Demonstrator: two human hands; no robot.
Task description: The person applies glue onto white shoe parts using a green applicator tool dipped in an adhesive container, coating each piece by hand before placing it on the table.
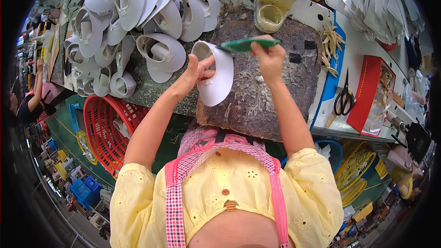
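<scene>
The fingers (209, 59) of the left hand (192, 77) are clamped on a white shoe upper (218, 85), their ends partly hidden in its opening. The fingers (261, 50) of the right hand (270, 62) are closed around a flat green tool (243, 45); its blurred tip is at the upper's top edge, contact impossible to tell. The upper is above the left part of a stained brown board (257, 101) on the bench (183, 106). Beyond stands 1 cloudy jar (270, 17). A heap of similar uppers (126, 4), cut off above, covers the left; scissors (344, 100) and 1 red box (365, 94) lie right. Under the bench edge, 1 red basket (110, 133) is partly hidden.
</scene>
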